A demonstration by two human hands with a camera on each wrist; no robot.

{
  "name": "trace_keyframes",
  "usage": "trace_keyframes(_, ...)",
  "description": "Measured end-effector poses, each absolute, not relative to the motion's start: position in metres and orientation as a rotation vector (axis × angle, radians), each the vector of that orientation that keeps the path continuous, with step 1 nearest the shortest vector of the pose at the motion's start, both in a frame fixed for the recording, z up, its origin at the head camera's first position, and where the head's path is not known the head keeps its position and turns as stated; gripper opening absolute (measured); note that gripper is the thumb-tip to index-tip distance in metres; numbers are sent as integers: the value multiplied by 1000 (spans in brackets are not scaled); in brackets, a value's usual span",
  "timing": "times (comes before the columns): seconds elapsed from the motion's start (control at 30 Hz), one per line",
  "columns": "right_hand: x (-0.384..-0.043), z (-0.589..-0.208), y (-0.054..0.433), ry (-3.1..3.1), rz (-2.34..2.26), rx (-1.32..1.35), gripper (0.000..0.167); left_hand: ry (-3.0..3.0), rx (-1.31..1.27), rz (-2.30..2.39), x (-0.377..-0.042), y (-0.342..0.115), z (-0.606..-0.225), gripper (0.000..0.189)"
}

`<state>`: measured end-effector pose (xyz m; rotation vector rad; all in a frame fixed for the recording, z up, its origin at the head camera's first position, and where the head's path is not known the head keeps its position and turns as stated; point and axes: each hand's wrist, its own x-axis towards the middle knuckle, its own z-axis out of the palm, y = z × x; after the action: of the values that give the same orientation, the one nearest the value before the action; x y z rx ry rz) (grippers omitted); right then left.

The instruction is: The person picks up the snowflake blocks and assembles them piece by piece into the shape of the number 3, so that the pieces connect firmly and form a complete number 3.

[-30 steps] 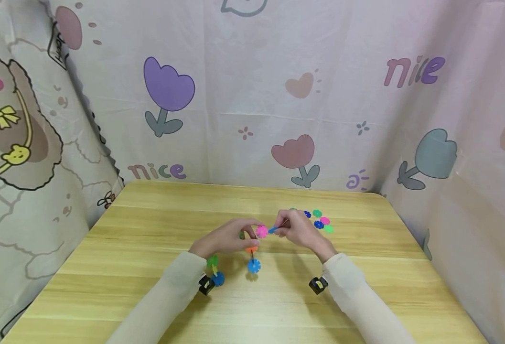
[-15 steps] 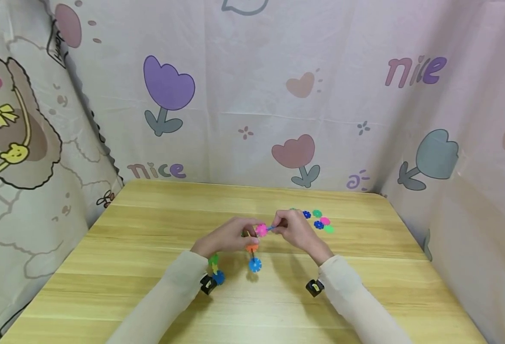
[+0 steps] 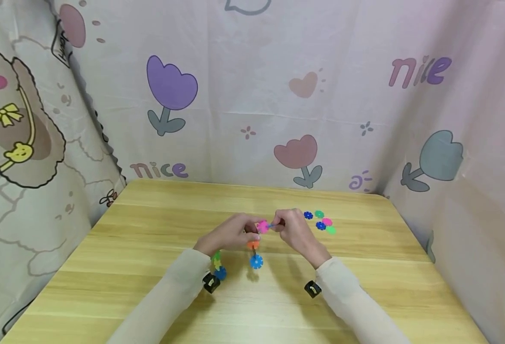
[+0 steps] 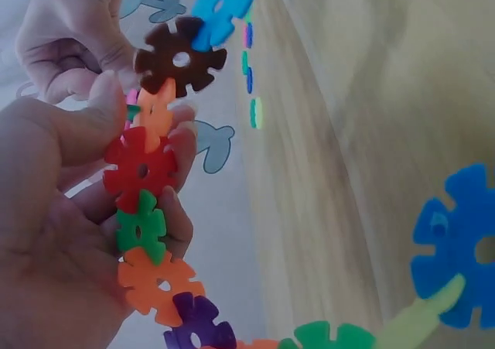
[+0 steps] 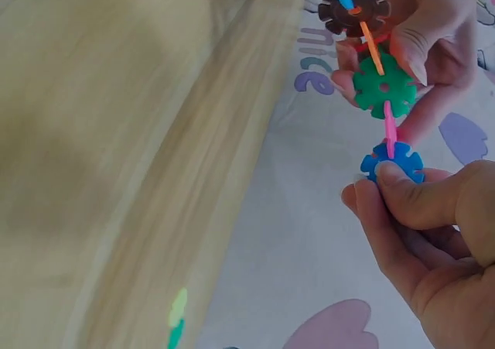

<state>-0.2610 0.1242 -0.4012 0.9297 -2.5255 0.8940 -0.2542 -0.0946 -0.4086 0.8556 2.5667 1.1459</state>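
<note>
A chain of slotted plastic snowflake discs hangs from my left hand (image 3: 231, 233), whose thumb and fingers grip it near a green disc (image 5: 384, 86). In the left wrist view, brown, orange, red (image 4: 124, 175) and purple (image 4: 203, 330) discs follow along it, running past the palm. A pink disc (image 3: 263, 226) sticks out from the green one. My right hand (image 3: 297, 234) pinches a blue disc (image 5: 373, 163) between thumb and fingers, its slot meeting the pink disc's edge. A lighter blue disc (image 3: 256, 262) dangles from a brown one below the left hand.
Several loose discs, among them a pink one (image 3: 327, 222) and a dark blue one (image 3: 308, 215), lie on the wooden table (image 3: 170, 210) beyond the right hand. The chain's other end, with a blue disc (image 3: 220, 273), hangs by the left wrist. A printed curtain (image 3: 235, 86) stands behind the table.
The blue disc in my right hand has come closer against the pink disc. Both hands have risen slightly and drawn a little nearer each other, the chain still in the left.
</note>
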Motion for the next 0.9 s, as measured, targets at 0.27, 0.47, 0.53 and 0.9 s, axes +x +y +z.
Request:
trace_keyframes(0.27,-265,-400,125,-2519,1037,978,13,2559,793,1215,-253,-97,-407,53)
trace_keyframes(0.47,-268,-401,129,-2533,1077,1021,11,2512,768,1261,-254,-98,-409,56)
trace_keyframes(0.53,-270,-401,133,-2576,1083,1037,10,2511,788,1262,-254,-98,-410,56)
trace_keyframes(0.9,-304,-386,186,-2825,976,790,5,2501,846,1243,-252,-103,-411,53)
